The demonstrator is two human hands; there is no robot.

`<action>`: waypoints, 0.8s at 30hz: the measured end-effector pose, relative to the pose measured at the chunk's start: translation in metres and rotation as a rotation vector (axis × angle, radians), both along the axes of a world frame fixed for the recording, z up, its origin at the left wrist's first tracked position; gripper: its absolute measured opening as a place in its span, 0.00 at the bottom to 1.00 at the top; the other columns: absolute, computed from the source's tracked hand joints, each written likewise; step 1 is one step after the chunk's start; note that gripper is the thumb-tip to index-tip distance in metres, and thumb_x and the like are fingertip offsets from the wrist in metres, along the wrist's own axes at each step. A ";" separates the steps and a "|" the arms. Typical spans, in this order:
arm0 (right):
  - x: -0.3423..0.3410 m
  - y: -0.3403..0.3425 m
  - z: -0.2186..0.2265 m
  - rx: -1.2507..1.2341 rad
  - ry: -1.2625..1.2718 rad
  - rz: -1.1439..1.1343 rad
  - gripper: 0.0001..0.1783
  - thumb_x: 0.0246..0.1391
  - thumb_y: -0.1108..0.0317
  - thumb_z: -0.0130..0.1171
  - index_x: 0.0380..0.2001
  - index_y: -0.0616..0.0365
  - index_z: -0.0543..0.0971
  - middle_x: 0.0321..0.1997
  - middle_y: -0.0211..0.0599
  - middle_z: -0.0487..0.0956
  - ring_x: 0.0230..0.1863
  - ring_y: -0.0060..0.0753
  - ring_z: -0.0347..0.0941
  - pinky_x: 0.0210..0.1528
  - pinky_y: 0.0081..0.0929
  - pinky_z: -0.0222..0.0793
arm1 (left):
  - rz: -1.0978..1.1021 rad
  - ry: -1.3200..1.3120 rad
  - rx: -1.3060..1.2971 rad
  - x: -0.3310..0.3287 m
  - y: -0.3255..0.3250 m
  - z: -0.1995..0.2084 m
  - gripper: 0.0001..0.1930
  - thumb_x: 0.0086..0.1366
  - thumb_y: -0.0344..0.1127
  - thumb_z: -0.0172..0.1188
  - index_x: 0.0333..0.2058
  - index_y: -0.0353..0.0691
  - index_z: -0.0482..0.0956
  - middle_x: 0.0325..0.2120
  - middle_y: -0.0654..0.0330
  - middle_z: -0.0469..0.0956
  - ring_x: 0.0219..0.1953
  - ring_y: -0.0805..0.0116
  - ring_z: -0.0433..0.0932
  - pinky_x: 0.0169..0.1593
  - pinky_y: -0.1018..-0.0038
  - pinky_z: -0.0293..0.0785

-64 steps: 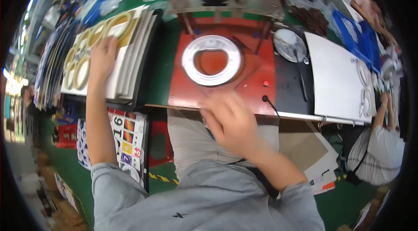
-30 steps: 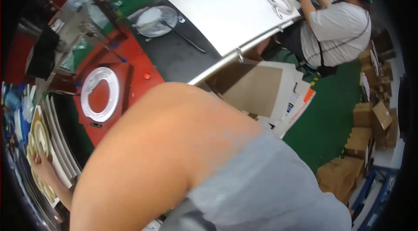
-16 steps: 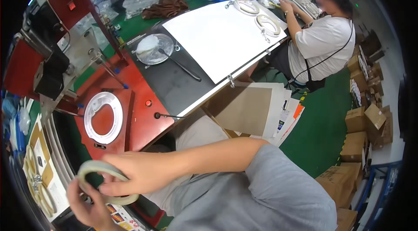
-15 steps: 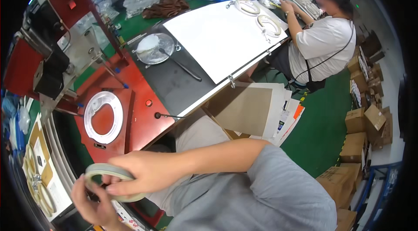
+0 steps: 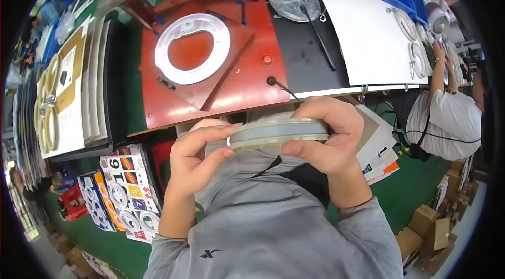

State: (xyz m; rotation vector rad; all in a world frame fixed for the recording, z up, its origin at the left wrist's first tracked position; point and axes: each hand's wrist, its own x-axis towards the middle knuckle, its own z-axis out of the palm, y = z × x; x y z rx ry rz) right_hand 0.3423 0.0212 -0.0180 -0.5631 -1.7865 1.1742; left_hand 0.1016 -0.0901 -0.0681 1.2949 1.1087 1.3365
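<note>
In front of my torso I hold a cream-coloured ring (image 5: 279, 134) with a grey band round its rim, seen nearly edge-on. The fingertips and thumb of my left hand (image 5: 197, 158) pinch its left end. Round the right end, my right hand (image 5: 334, 134) is closed, thumb below and fingers above. Past my hands, a white ring-shaped part (image 5: 222, 50) lies on a red plate on the base of a red press (image 5: 247, 81). What the ring's flat faces look like is hidden from here.
Right of the press, a round dish (image 5: 292, 8) holds white material, and a black-handled tool (image 5: 321, 42) leans on it. Beyond lies a white board (image 5: 363, 42) with cream rings. More rings (image 5: 51, 129) sit on stacked boards at left. A co-worker (image 5: 444, 113) sits at far right.
The view has swung left, bringing the press to the middle. The ring has come up in front of my torso and turned edge-on; my hands now grip its opposite ends.
</note>
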 end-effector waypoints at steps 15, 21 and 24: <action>0.011 0.042 -0.023 -0.390 0.145 0.055 0.21 0.73 0.55 0.53 0.49 0.66 0.80 0.41 0.36 0.82 0.39 0.24 0.79 0.41 0.23 0.74 | 0.090 -0.158 -0.082 -0.004 0.010 -0.007 0.19 0.64 0.13 0.60 0.54 0.25 0.75 0.45 0.44 0.84 0.49 0.58 0.84 0.55 0.68 0.81; 0.025 0.113 -0.059 0.505 -0.852 -0.767 0.09 0.58 0.72 0.63 0.39 0.66 0.80 0.40 0.51 0.77 0.42 0.53 0.75 0.48 0.41 0.72 | 0.159 -0.131 -0.105 -0.018 -0.001 -0.019 0.18 0.67 0.15 0.58 0.55 0.25 0.74 0.46 0.46 0.83 0.50 0.61 0.83 0.56 0.70 0.79; 0.014 0.109 -0.069 0.535 -1.105 -0.823 0.09 0.56 0.69 0.65 0.34 0.64 0.79 0.37 0.49 0.77 0.41 0.53 0.72 0.46 0.44 0.69 | 0.164 -0.141 -0.106 -0.016 -0.001 -0.026 0.18 0.67 0.15 0.59 0.55 0.25 0.75 0.47 0.46 0.83 0.51 0.63 0.83 0.56 0.71 0.78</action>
